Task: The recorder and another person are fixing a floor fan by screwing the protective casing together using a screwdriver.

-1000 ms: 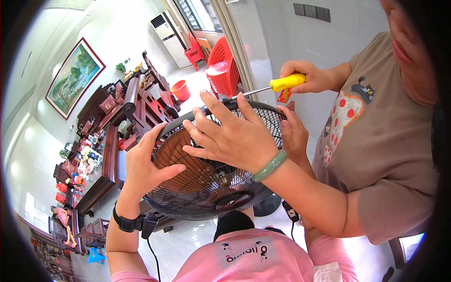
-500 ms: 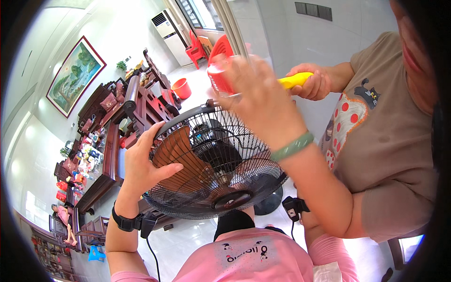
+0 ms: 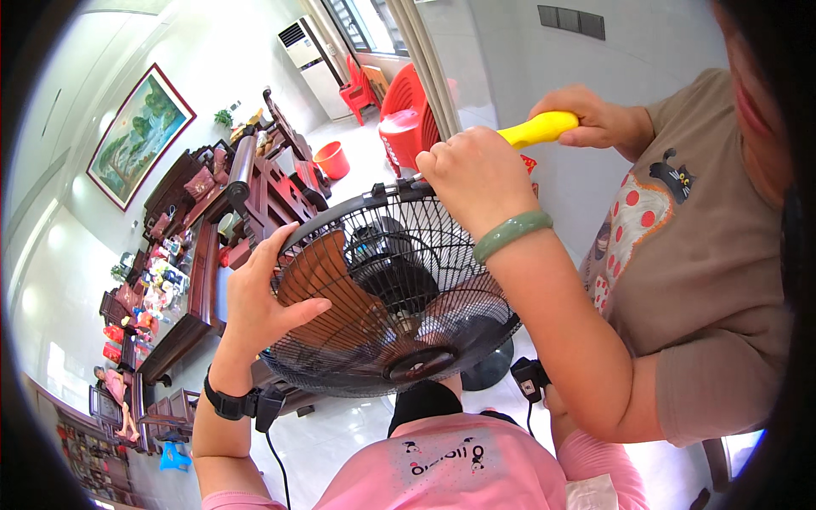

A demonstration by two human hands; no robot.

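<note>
A black fan (image 3: 374,280) with a round wire guard and brown blades is tilted in front of me. My left hand (image 3: 263,293) grips the left edge of its guard, thumb over the wires and fingers at the rim. My right hand is hidden behind a co-worker's bare forearm; only my wrist strap (image 3: 531,378) shows there. The co-worker's hand with a green bangle (image 3: 514,234) is closed near the guard's upper rim, around the thin shaft of what looks like a yellow-handled screwdriver (image 3: 540,129). Their other hand (image 3: 586,119) holds the yellow handle.
The co-worker in a brown shirt (image 3: 705,238) stands close at my right. Red plastic chairs (image 3: 408,110) and a red bucket (image 3: 331,160) are beyond the fan. Dark wooden furniture (image 3: 200,272) lines the left side. A blue stool (image 3: 174,456) stands at the lower left.
The co-worker's bangled hand has come down from a blurred, raised position and closed near the guard's rim. The yellow handle has moved slightly up. My left hand stays on the guard.
</note>
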